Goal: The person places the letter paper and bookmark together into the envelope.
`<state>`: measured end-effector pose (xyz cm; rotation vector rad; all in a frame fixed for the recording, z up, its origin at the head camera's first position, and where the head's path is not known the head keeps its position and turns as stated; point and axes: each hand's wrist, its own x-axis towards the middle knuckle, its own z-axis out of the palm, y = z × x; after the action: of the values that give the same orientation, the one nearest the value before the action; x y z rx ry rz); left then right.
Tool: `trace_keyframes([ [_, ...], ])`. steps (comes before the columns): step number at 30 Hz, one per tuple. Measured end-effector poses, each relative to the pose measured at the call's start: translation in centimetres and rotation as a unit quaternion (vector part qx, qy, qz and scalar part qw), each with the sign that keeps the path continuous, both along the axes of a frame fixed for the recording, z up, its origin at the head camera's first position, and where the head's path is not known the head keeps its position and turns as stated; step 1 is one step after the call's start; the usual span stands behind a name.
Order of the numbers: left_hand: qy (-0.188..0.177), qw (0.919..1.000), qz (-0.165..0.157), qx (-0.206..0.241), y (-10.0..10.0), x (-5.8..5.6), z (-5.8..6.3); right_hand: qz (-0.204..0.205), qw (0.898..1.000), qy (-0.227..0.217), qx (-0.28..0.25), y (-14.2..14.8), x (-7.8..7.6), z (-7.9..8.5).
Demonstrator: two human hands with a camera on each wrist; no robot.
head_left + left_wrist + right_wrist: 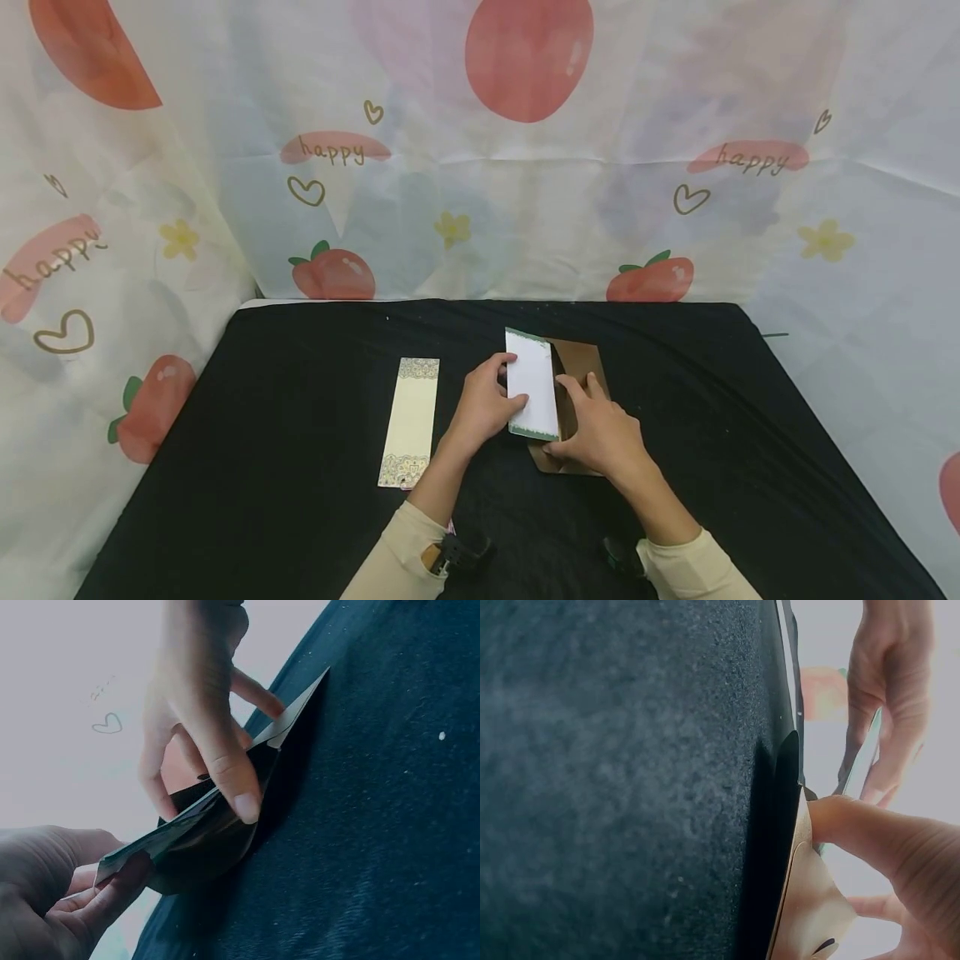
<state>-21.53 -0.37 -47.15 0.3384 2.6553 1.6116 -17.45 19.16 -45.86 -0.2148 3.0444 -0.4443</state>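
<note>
My left hand pinches the left edge of a white card with green leafy borders at its top and bottom. The card is raised and tilted over a brown paper envelope, covering the envelope's left part. With thumb and fingers spread, my right hand grips the envelope's edges. In the left wrist view, the card reaches into the bowed, dark opening of the envelope. How deep it sits is hidden. In the right wrist view, the right thumb presses the envelope's edge.
A long cream card with patterned ends lies left of the left hand, its lower end beside the left forearm. Black cloth covers the table. A printed curtain hangs behind and at the sides.
</note>
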Motion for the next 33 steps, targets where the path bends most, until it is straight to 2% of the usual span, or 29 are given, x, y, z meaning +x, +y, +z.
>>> trace_keyframes([
  [13,0.015,0.9998,-0.007,0.006,1.1,0.5,-0.3,0.001,1.0,-0.005,0.008,-0.4,-0.1,0.1],
  [20,0.002,0.9997,-0.022,0.006,1.1,0.6,-0.3,0.003,1.0,-0.002,0.009,-0.4,0.0,0.1],
  [27,-0.013,0.9987,-0.044,0.024,0.3,0.4,0.0,0.003,1.0,-0.006,0.009,-0.5,0.1,0.2],
  [33,-0.018,0.9988,-0.042,0.017,0.5,0.4,-0.1,0.004,1.0,-0.005,0.01,-0.5,0.1,0.2],
])
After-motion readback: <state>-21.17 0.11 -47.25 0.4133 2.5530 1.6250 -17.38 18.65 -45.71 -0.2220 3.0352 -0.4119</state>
